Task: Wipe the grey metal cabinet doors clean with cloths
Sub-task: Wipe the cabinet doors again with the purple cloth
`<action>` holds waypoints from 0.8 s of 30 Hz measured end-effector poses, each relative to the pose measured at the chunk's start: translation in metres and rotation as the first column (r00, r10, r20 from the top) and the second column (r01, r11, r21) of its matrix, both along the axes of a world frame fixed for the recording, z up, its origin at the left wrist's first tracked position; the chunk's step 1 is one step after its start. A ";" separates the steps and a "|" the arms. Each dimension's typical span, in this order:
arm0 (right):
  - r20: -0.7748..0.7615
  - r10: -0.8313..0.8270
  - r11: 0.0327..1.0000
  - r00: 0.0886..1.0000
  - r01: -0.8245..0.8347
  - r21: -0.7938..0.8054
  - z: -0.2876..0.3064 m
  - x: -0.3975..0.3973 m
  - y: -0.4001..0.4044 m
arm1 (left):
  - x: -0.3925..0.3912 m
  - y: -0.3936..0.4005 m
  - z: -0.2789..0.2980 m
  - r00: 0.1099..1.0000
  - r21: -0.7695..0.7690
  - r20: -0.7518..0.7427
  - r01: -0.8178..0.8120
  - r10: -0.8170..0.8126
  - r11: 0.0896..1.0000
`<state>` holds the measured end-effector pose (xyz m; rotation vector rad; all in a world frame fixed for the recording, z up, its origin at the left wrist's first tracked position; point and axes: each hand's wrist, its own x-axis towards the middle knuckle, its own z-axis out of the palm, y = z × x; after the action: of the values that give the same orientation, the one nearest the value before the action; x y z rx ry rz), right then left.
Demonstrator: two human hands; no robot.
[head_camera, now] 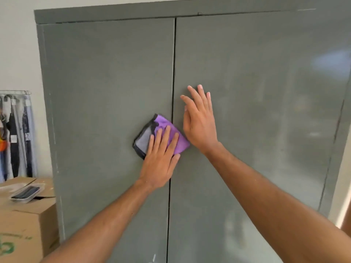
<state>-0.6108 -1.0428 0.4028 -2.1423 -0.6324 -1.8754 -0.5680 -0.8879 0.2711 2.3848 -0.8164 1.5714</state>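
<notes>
My left grip [161,158] lies flat, fingers straight, pressing the purple cloth [161,135] against the left cabinet door [106,92] beside the centre seam. My right grip [199,122] is released, fingers spread, seemingly touching the right cabinet door [266,92] just beside the cloth.

cardboard box [28,223], clear tray [26,193] on top

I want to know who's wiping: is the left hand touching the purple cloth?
Touching. The head view shows the left hand lying flat, fingers on the purple cloth.
</notes>
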 end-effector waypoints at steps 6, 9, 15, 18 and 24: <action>0.009 0.015 1.000 1.000 -0.015 0.003 -0.004 0.025 0.065 | 0.055 0.159 0.036 0.961 -0.569 -0.274 -0.137 -0.030 0.811; 0.021 -0.009 0.999 1.000 0.010 -0.043 -0.002 0.041 0.105 | 0.069 0.173 0.101 0.981 -0.564 -0.196 -0.106 -0.007 0.819; 0.024 -0.033 0.997 0.999 0.035 -0.069 0.002 0.062 0.183 | 0.073 0.237 -0.031 0.986 -0.262 -0.169 -0.031 -0.014 0.965; 0.050 -0.113 0.963 0.992 0.122 -0.240 -0.011 0.079 0.207 | 0.091 0.294 -0.014 0.966 -0.340 -0.258 -0.069 -0.023 0.938; 0.080 -0.258 0.929 0.963 0.270 -0.254 -0.015 0.104 0.239 | 0.123 0.326 0.126 0.990 -0.464 -0.138 -0.075 0.012 0.882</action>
<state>-0.5071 -0.8037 0.3876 -2.4660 -0.6638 -2.0842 -0.4450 -0.5624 0.3974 2.1278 -0.3059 1.4079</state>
